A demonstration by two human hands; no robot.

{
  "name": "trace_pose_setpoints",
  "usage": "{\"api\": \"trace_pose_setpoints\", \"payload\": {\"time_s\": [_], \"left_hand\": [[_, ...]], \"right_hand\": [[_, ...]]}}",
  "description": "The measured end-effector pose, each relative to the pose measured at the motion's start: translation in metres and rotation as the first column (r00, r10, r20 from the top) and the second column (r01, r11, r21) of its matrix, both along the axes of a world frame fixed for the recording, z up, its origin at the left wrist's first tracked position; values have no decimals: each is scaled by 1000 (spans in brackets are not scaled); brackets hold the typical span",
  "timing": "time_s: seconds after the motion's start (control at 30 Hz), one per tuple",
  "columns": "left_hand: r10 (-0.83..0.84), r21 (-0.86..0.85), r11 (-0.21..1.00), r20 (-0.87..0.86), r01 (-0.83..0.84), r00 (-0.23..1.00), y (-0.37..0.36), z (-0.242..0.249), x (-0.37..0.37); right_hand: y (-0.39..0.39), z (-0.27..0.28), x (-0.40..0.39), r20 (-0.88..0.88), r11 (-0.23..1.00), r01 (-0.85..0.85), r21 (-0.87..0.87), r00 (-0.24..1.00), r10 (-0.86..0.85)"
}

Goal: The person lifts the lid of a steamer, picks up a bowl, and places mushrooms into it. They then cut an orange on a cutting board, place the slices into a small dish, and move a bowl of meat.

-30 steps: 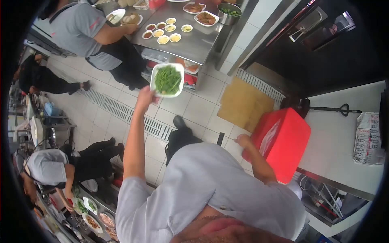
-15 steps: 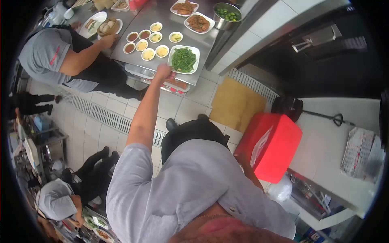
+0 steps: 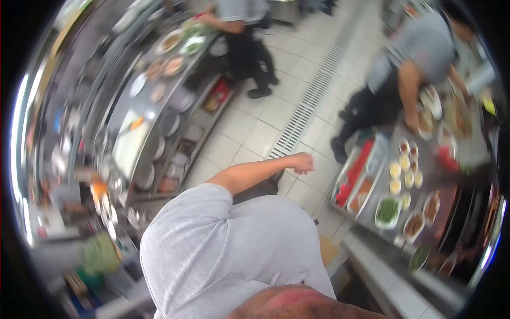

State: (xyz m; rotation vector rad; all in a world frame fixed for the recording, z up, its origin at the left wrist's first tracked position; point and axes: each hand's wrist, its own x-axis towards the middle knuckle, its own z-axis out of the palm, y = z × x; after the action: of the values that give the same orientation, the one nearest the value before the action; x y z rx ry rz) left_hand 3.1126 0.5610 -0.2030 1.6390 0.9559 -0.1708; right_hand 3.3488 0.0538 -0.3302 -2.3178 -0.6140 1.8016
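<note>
My left hand (image 3: 303, 163) is held out in front of my body above the tiled floor. Its fingers are loosely curled, and nothing shows in them. My right hand is out of sight. The nearest worktop is the steel table (image 3: 366, 212) on the right. On it stands a white plate of green vegetables (image 3: 388, 210), apart from my hand. Beside that plate are several small dishes of yellow sauce (image 3: 395, 169) and a few of brown sauce (image 3: 404, 147). Two plates of browned food (image 3: 414, 225) stand near the table's far side, with a pot of green pieces (image 3: 419, 257) close by.
A co-worker (image 3: 411, 58) stands at the steel table's far end, hands near plates. Another person (image 3: 239, 32) works at the left counter, which holds plates of food (image 3: 172, 66) and a white board (image 3: 128, 141). A floor drain (image 3: 307, 101) runs between them. Motion blurs parts.
My left hand has come off the edge of the plate of green vegetables, which stays on the table. The view has swung left, bringing in the left counter; the red bin has left the picture.
</note>
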Motion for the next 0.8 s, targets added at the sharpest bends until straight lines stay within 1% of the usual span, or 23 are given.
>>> {"api": "trace_pose_setpoints", "payload": {"time_s": [0.03, 0.07, 0.1, 0.13, 0.17, 0.2, 0.23, 0.27, 0.33, 0.37, 0.4, 0.43, 0.47, 0.53, 0.6, 0.67, 0.73, 0.77, 0.8], "left_hand": [[111, 0, 994, -22, -111, 994, -4, -2, -48], [239, 20, 971, -40, -238, 970, -11, -1, -97], [355, 36, 935, -53, -353, 934, -17, 2, -143], [477, 3, 878, -78, -478, 876, -22, 12, -188], [580, 35, 815, -47, -578, 814, -34, 21, -234], [659, 30, 752, -34, -658, 752, -30, 11, -289], [731, 43, 683, -22, -730, 682, -43, 6, -332], [801, 21, 598, -4, -801, 598, -59, 1, -369], [910, -11, 414, 22, -910, 413, -89, -2, -442], [948, -32, 318, 23, -948, 317, -109, -1, -467], [965, -27, 260, 27, -965, 260, -127, 3, -490], [978, -22, 206, 31, -978, 205, -143, 11, -514], [987, -19, 157, 37, -987, 156, -156, 17, -532], [998, -14, 21, 63, -1000, 20, -181, 29, -564], [991, 10, -96, 91, -995, -95, -200, 43, -584], [972, 57, -202, 131, -978, -193, -212, 60, -601], [934, -2, -316, 175, -949, -312, -220, 71, -611], [908, -34, -372, 193, -928, -371, -221, 76, -616], [892, -39, -402, 211, -915, -400, -222, 81, -618]], "right_hand": [[26, -2, 17, 64, 990, -133, 46, 990, 130], [55, 0, 29, 104, 970, -224, 97, 971, 214], [89, 4, 36, 144, 941, -303, 151, 948, 283], [127, 11, 36, 178, 909, -371, 191, 923, 340], [189, 51, 9, 175, 878, -419, 233, 906, 386], [255, 101, -23, 175, 843, -463, 275, 886, 429], [295, 120, -46, 171, 803, -498, 326, 867, 468], [330, 95, -55, 213, 760, -537, 366, 844, 493], [408, 43, -95, 284, 668, -597, 444, 801, 527], [438, 60, -129, 390, 545, -707, 451, 705, 592], [478, 90, -183, 488, 410, -796, 446, 600, 634], [511, 104, -234, 506, 296, -862, 412, 486, 712], [542, 114, -280, 522, 177, -909, 377, 366, 770], [601, 113, -371, 532, -42, -949, 312, 138, 836], [631, 126, -456, 534, -103, -789, 606, 307, 788], [656, 170, -545, 430, -102, -724, 682, 284, 857], [674, 207, -625, 415, -160, -673, 722, 236, 878], [685, 214, -662, 409, -181, -646, 742, 221, 885], [694, 220, -698, 401, -202, -617, 760, 201, 894]]}}
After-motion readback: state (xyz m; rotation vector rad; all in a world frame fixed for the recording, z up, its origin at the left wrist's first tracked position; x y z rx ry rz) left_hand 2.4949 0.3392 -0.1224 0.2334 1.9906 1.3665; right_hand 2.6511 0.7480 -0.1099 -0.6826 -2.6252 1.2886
